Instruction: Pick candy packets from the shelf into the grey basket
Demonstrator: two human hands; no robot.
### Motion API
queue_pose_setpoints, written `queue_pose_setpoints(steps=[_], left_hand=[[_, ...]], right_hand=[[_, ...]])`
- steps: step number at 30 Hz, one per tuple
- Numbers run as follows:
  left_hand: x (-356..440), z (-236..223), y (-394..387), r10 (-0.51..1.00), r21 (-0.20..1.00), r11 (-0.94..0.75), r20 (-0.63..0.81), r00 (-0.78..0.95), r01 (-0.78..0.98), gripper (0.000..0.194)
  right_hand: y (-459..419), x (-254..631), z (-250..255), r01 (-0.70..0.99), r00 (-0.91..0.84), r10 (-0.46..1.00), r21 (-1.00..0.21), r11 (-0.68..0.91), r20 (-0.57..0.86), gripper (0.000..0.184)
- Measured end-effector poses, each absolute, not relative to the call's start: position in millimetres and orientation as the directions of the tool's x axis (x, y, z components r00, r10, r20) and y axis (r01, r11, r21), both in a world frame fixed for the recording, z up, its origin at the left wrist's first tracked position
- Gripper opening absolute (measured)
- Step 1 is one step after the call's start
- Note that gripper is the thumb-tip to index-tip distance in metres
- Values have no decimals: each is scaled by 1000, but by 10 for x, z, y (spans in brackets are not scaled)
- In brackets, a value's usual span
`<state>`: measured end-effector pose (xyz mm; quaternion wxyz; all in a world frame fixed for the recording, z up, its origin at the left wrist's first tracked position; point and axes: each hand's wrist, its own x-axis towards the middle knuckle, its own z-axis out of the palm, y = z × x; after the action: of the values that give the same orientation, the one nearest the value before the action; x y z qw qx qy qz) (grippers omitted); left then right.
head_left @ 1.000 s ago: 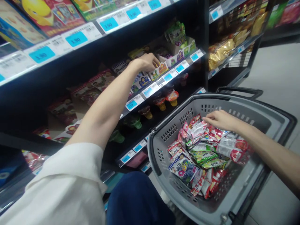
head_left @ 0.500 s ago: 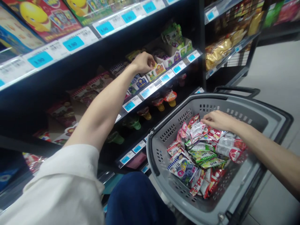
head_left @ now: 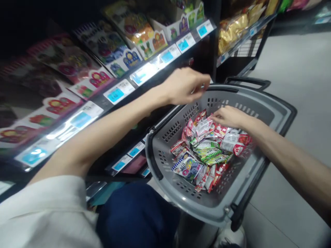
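My left hand [head_left: 188, 85] hangs over the left rim of the grey shopping basket [head_left: 280, 109], with its fingers loosely curled and apart and nothing visible in them. Inside the basket, my right hand [head_left: 229, 116] has its fingertips bent together on a pink-and-white candy packet [head_left: 204, 126]. Around it lie red packets, green packets [head_left: 208, 153] and a purple-and-white packet [head_left: 188, 168] with a grape picture. On the shelf beside the basket, an orange-yellow packet [head_left: 138, 29] rests in a small white display box [head_left: 152, 44].
More packet boxes, such as a blue one [head_left: 124, 63] and a pink one [head_left: 90, 82], line the shelf behind price tags [head_left: 119, 92]. Gold packages [head_left: 232, 32] stand on a farther shelf. My blue-clad knee [head_left: 137, 217] is left of the basket; pale floor [head_left: 297, 65] lies to the right.
My left hand has left the shelf box and moved right and down, over the basket rim. An orange-yellow packet now shows in that box. My right hand stays on the packets. The view has shifted.
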<state>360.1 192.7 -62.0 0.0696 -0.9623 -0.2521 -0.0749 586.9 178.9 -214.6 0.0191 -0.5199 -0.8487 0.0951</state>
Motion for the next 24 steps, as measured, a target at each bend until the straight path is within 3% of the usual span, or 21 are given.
queue_pose_setpoints(steps=[4,7,11,16,24], left_hand=[[3765,-1365,2074,484,-176,-875,-317,815,451,32],[3745,-1780,2204,437,-114,-891,-475,764,439,38],[3675,-2105,2312,447,-83,-879,-489,749,470,48],[3782,-2331,2284,423,23,-869,-482,767,494,75],[3870,-2840,2089,467,69,-866,-244,850,496,67]], right_hand=[[1789,5855,-2201,898,-440,886,-87,432,-145,41],[1780,5849,-2208,894,-448,878,-72,443,-169,39],[1765,5838,-2168,890,-456,863,-130,438,-215,37],[1770,5865,-2214,895,-441,832,-94,436,-337,66],[1784,5992,-2268,908,-418,833,-124,401,-362,36]])
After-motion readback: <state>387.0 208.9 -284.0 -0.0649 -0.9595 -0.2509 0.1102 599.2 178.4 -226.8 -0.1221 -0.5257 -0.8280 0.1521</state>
